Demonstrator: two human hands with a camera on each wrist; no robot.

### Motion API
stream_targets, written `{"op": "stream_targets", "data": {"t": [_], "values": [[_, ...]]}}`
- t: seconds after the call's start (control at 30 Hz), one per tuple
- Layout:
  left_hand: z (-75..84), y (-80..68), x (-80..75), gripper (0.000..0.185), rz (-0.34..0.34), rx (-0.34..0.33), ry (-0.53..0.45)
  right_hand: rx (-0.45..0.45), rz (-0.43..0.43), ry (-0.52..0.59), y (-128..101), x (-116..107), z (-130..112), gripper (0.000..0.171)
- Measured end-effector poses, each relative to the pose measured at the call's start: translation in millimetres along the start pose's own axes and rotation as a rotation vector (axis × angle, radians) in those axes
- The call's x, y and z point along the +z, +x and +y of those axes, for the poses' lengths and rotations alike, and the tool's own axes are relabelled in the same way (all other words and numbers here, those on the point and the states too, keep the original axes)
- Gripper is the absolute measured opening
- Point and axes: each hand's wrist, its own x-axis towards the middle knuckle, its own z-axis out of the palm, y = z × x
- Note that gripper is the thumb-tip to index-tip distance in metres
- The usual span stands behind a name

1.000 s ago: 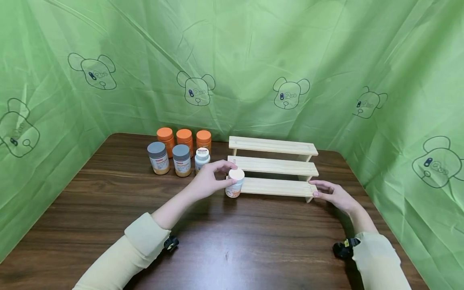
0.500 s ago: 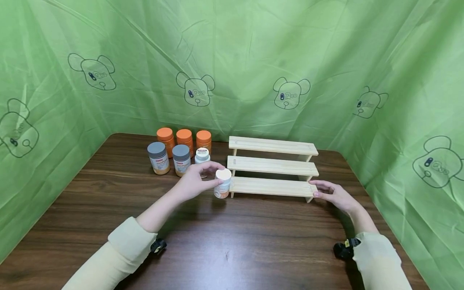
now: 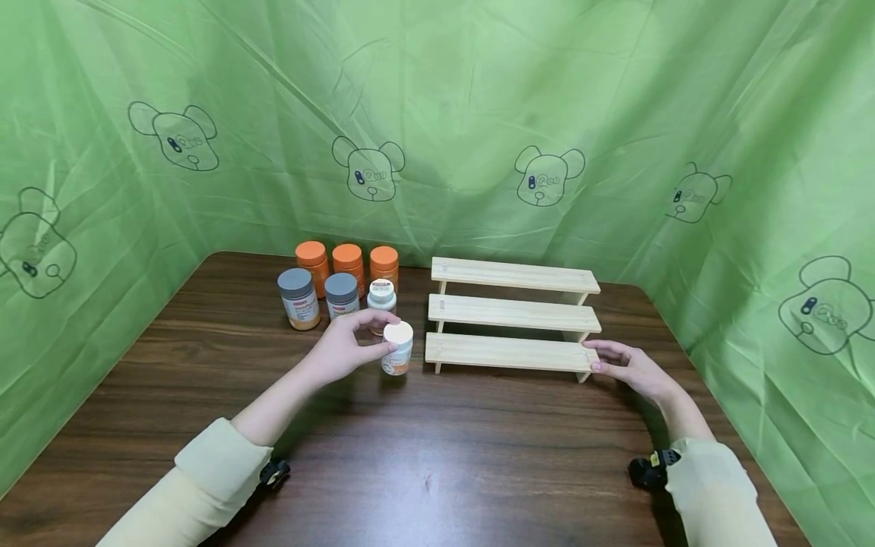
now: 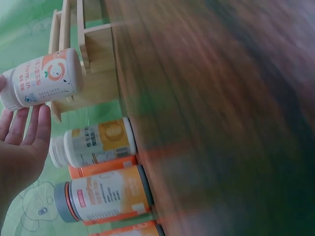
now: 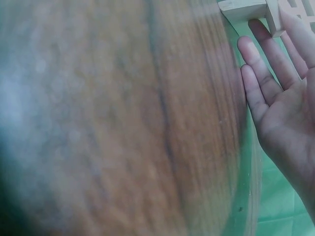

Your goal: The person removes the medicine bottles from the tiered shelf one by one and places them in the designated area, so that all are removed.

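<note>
Holding a white-capped bottle (image 3: 397, 348) near the centre of the head view, the left hand (image 3: 342, 346) has thumb and fingers curled round the bottle's cap end, with its base at or just above the dark table (image 3: 437, 456); contact cannot be confirmed. The right hand (image 3: 632, 366) lies open, fingers straight, touching the right end of the lowest step of the wooden rack (image 3: 513, 315), right of centre.

Risks, as judged:
- The grip sits high on the bottle. A tilt could let it slip or topple.
- Another white-capped bottle (image 3: 381, 296) and the grey-capped jars (image 3: 320, 300) stand just behind the hand. A backward sweep could knock them over.
- The rack appears light. Uneven pressure from the right hand could slide it.
</note>
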Motion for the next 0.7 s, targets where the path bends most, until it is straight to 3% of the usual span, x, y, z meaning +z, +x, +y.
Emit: {"op": "stream_targets", "data": {"t": [0.17,0.4,0.7], "values": [[-8.1,-1.4,-4.2,0.034,-0.009,-0.014,-0.008,-0.006,-0.002,0.006,-0.7,0.4,-0.2,0.048],[-45.4,1.2,-9.2,0.034,-0.006,-0.033,0.003,-0.003,-0.001,0.007,-0.4,0.2,0.6,0.048],[-54.8,3.3,-14.9,0.031,-0.006,-0.028,0.018,-0.007,-0.004,0.01,0.7,-0.5,3.3,0.048]]}}
